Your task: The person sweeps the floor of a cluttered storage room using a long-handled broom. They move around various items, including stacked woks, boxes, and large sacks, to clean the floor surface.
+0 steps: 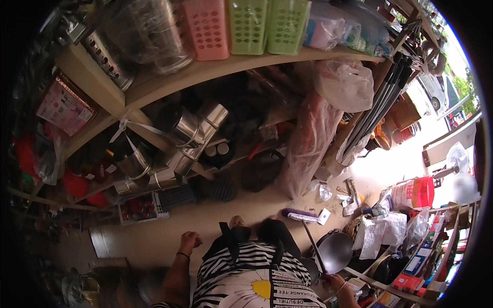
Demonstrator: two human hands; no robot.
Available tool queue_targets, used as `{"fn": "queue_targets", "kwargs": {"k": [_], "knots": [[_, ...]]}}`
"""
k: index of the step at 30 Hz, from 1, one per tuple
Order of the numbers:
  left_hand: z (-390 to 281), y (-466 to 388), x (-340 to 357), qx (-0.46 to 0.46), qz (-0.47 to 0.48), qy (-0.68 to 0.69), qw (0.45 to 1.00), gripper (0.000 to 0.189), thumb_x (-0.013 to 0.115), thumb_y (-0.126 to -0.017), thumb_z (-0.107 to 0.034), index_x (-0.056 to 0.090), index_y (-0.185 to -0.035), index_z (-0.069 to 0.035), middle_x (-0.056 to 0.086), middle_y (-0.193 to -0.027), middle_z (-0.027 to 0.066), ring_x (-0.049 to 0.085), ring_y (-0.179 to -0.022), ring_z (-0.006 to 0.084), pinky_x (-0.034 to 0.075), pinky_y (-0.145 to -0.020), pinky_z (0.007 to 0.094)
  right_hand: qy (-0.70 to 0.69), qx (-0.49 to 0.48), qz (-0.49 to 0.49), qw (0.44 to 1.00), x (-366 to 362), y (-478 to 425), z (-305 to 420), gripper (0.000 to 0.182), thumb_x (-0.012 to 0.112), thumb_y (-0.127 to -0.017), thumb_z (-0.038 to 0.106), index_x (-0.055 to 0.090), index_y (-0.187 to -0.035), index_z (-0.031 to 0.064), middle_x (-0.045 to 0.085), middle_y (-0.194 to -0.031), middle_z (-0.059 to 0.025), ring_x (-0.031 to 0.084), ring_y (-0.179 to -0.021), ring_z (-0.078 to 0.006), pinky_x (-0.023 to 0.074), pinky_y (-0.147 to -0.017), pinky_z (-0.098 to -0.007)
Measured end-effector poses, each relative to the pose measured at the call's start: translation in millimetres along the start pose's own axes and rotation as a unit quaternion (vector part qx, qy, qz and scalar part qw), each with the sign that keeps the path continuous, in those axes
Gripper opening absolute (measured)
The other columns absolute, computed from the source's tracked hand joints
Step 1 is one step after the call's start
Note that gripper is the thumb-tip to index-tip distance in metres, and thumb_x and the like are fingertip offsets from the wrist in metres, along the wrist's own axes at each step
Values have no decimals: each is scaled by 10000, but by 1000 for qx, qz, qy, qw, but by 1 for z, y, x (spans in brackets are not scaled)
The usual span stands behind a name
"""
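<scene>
My right hand (pixel 334 284) grips the upper end of a broom's thin handle (pixel 312 244) at my right side. The broom head (pixel 302 215), with purple bristles and a white base, rests on the tiled floor ahead and to the right. Beside its right end lies a small white piece of card or paper (pixel 324 216). Bits of crumpled clear plastic (pixel 325 192) lie a little farther off. My left hand (pixel 190 241) hangs at my left side, its fingers curled in with nothing seen in them.
Wooden shelving (pixel 215 77) spans the front, with perforated baskets (pixel 248 27) above and metal pots (pixel 185 154) below. A wok (pixel 334 248) stands right of the handle, near a stocked low rack (pixel 416 265). A white crate (pixel 140 208) sits on the left floor. Bundled poles (pixel 375 104) lean near the bright doorway.
</scene>
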State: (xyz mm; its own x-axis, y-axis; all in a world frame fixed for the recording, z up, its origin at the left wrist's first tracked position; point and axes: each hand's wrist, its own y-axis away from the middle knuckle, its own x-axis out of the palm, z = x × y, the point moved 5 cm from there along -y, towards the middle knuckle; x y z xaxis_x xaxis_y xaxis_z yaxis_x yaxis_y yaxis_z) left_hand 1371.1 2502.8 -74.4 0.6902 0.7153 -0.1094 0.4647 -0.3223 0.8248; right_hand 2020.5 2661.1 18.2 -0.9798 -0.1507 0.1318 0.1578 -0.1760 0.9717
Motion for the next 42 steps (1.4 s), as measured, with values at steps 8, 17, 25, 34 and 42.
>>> {"fn": "queue_targets", "kwargs": {"k": [8,17,25,34,42], "knots": [[8,-8,-23,25,8,81,996,215,522,-890,-159,550,-973,37,612,-708,131,614,-606,214,498,-512,321,123,-23,-66,990,51,4,27,307,458,-926,218,540,-765,-31,524,-570,-102,499,-422,-192,382,-386,-300],[60,-32,-33,333,42,-452,826,201,617,-752,-134,667,-911,-20,664,-798,156,646,-706,281,532,-640,372,-74,118,-4,990,46,0,37,241,487,-913,213,512,-809,-2,398,-559,-12,366,-414,-102,297,-365,-239],[11,-50,-22,11,63,27,998,169,526,-877,-141,535,-821,18,591,-679,116,595,-569,207,491,-507,325,7,55,-52,997,80,10,30,213,526,-886,217,511,-752,53,425,-500,-27,400,-356,-144,299,-330,-272],[-38,-31,30,40,102,-1,994,208,499,-924,-203,562,-931,-5,623,-779,96,634,-680,190,539,-612,329,-76,97,-114,986,46,-67,4,237,508,-913,233,437,-734,95,401,-556,-25,416,-433,-165,363,-381,-292],[-12,-16,-15,15,31,-28,999,217,556,-873,-184,573,-930,25,624,-765,132,623,-626,207,524,-555,328,-15,68,-69,995,25,-73,-38,289,483,-926,248,498,-810,-16,394,-545,-38,407,-431,-168,364,-396,-299]]}}
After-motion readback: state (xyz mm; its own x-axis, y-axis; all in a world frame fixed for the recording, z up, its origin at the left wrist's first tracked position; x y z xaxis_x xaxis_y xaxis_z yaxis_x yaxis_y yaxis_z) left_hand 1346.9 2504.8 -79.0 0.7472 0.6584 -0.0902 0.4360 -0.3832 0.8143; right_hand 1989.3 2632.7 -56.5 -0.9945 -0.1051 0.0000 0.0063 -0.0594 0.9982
